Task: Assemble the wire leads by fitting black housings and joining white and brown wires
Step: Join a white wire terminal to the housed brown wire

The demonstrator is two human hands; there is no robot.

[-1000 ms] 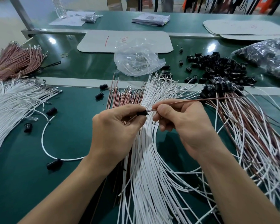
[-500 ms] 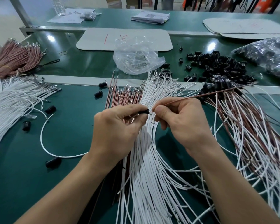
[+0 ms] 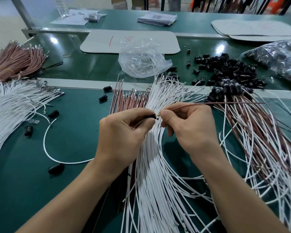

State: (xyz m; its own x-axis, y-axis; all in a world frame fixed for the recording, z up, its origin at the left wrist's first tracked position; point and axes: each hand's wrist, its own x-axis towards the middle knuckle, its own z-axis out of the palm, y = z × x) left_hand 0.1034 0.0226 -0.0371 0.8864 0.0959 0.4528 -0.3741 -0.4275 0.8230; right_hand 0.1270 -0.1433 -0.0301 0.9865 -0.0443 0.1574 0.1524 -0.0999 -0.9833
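the black housing (image 3: 151, 116) is pinched between the thumb and forefinger of the left hand (image 3: 123, 137), held up over the middle of the tabletop (image 3: 40, 190). the right hand (image 3: 190, 130) pinches a single brown wire (image 3: 225, 103) right by its tip, and the tip meets the housing's end. can't tell how far in it goes, the fingers cover that bit. the rest of that wire runs straight off toward the right edge.

directly under both hands there's a big fan of white wires (image 3: 151, 174), spreading from the near edge up toward the middle. tucked in on its left side is a row of brown wires with metal terminals (image 3: 131, 101), tips pointing away from the person. to the right lies a tangled heap of white and brown leads (image 3: 267, 148) with black housings bunched at its far end.

left of the hands a loose white wire (image 3: 57, 159) curls on the green surface, with a black housing (image 3: 56, 168) at its near end and a few more loose housings (image 3: 53, 113) scattered near it. along the left edge there's another bundle of white wires (image 3: 10, 106).

further back on the tabletop: a crumpled clear plastic bag (image 3: 143, 61) with small metal bits inside, a pile of black housings (image 3: 228, 71) to its right, a bigger bag of dark parts (image 3: 279, 59) at the right edge, and a pinkish-brown wire bundle (image 3: 15, 59) at the far left. behind the clear bag is a grey pad (image 3: 129, 42).
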